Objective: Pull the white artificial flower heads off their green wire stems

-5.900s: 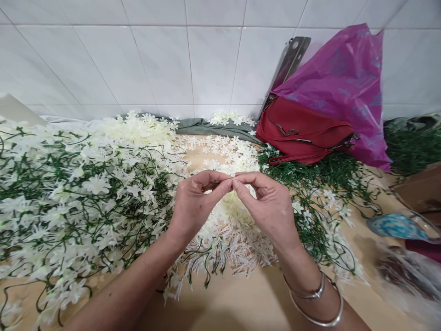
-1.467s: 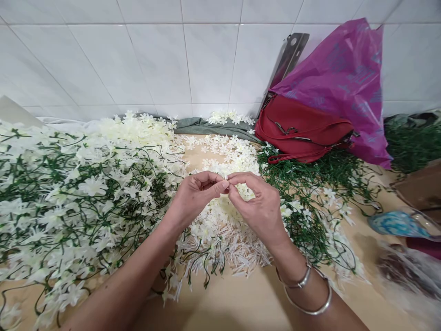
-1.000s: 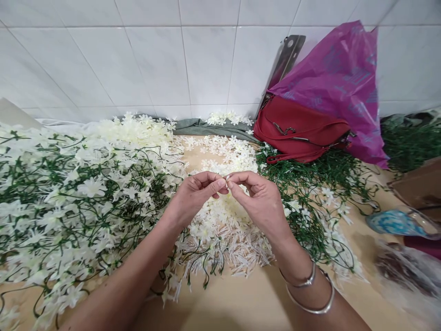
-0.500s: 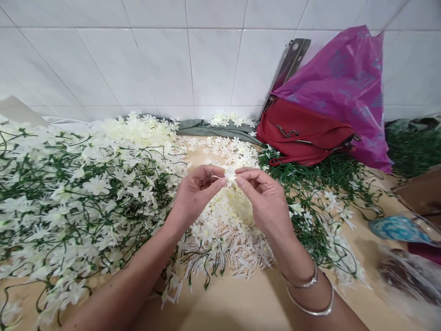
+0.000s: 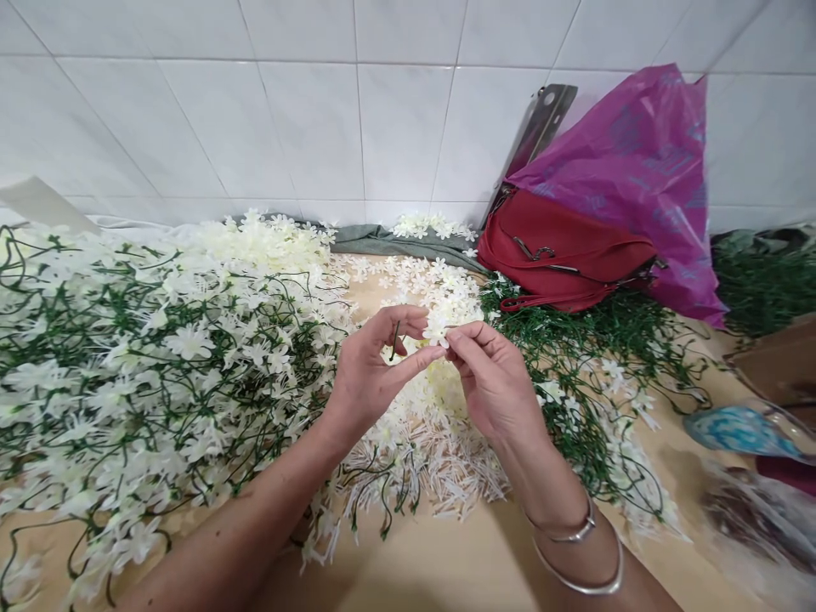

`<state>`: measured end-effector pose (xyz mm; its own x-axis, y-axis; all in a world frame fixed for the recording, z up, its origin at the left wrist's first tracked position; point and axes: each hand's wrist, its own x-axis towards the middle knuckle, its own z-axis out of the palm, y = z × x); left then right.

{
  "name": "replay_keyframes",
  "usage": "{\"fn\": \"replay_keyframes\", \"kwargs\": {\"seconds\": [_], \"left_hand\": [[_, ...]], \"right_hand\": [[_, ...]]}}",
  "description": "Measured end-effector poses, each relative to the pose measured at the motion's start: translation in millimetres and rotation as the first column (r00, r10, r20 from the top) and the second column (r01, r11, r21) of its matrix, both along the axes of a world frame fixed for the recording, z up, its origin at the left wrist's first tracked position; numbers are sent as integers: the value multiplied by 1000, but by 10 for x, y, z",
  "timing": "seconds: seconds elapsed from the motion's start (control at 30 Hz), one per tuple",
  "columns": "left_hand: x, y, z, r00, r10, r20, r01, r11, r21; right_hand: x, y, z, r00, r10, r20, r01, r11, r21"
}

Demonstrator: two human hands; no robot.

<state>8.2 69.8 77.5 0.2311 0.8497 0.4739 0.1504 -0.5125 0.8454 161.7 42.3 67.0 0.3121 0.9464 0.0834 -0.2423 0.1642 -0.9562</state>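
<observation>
A white artificial flower is held up between my two hands, above the heap on the table. My left hand has its thumb and fingers curled round the flower's left side, and a short green stem shows inside the curl. With thumb and forefinger, my right hand pinches the flower's right edge. Beneath both hands lie loose white petals and many thin white stamen sticks. To the left spreads a big pile of white flowers on green stems.
Green stems lie to the right. Behind them a red handbag and a purple plastic bag lean near the tiled wall. A blue patterned item and a clear plastic bag are at the far right.
The flower has moved slightly right and up relative to the left hand, whose fingers are more spread. The right thumb now overlaps the petal edge. My view has tipped up slightly.
</observation>
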Motion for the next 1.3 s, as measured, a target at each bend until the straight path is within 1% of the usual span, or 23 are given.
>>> {"fn": "replay_keyframes", "kwargs": {"seconds": [0.07, 0.13, 0.23, 0.37, 0.43, 0.5, 0.57, 0.63, 0.7, 0.73, 0.83, 0.9, 0.97, 1.03, 1.13, 1.17, 1.23, 1.3], "left_hand": [[-7, 15, -17, 999, -41, 28, 42, 996, -74], [-13, 28, -35, 997, -67, 37, 70, 992, -101], [-13, 41, -63, 997, -70, 7, 71, 994, -87], [-2, 58, -104, 994, -77, -76, 72, 995, -70], [4, 59, -116, 991, -52, -122, 53, 999, 2], [7, 51, -117, 989, 5, -149, 14, 992, 128], [9, 36, -117, 985, 74, -159, -28, 961, 276], [12, 22, -128, 978, 120, -171, -41, 914, 404], [17, 17, -158, 974, 133, -184, -31, 880, 474], [20, 20, -176, 974, 132, -187, -25, 873, 487], [17, 42, -225, 974, 125, -189, -26, 891, 453], [4, 58, -240, 969, 142, -200, -43, 901, 431], [-11, 70, -243, 961, 172, -215, -58, 891, 450], [-18, 72, -241, 958, 185, -219, -55, 869, 491], [-3, 60, -239, 970, 154, -189, -36, 858, 512], [8, 53, -238, 975, 143, -169, -40, 865, 501], [32, 35, -236, 984, 126, -124, -60, 896, 439], [54, 21, -232, 990, 117, -77, -90, 951, 296]], "right_hand": [[-10, -3, -18, 1000, -10, -3, 10, 1000, 7], [-19, -10, -31, 1000, 0, -16, 0, 1000, 0], [-21, -13, -37, 1000, -12, -23, 12, 1000, -2], [3, 7, -43, 1000, -24, 5, 24, 1000, 2], [20, 16, -51, 998, -46, 46, 46, 999, 5], [32, 12, -54, 986, -87, 141, 84, 996, 21], [37, -6, -44, 951, -141, 276, 132, 990, 50], [34, -32, -27, 903, -185, 388, 168, 983, 77], [26, -51, -14, 888, -194, 416, 173, 981, 88], [22, -56, -13, 903, -183, 389, 163, 983, 85], [15, -51, -26, 973, -109, 204, 102, 994, 42], [13, -43, -30, 992, -71, 106, 70, 997, 15], [12, -40, -20, 996, -48, 73, 49, 999, -6], [11, -43, 2, 998, -28, 51, 29, 999, -23], [8, -51, 28, 1000, 9, -6, -9, 999, -42], [5, -52, 28, 1000, 20, -19, -20, 999, -39], [-3, -52, 13, 999, 32, -9, -32, 999, -15], [-17, -52, -15, 999, 25, 43, -26, 999, 26]]}}
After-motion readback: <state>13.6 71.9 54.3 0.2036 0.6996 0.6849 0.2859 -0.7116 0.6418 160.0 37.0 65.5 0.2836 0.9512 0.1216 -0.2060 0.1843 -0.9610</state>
